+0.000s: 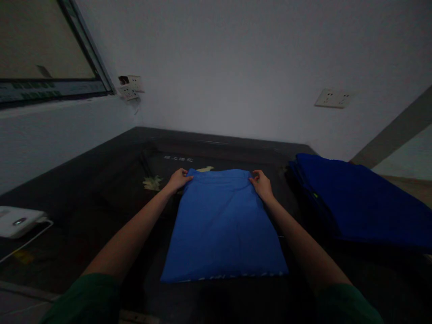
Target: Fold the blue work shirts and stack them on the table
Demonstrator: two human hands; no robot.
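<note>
A folded piece of blue cloth [226,225] lies in front of me on a dark, glossy table [155,153]. Its far edge is narrower and has a seam or band running along it. My left hand [178,180] pinches the far left corner between thumb and fingers. At the far right corner, my right hand [262,183] pinches the cloth in the same way. Small white marks show along the near edge. What kind of cloth article it is, I cannot tell.
A stack of darker blue folded cloth [364,198] sits at the right. On the left is a white device [22,221] with a white cable. Wall sockets [334,98] are on the back wall, and a window [47,49] is at upper left.
</note>
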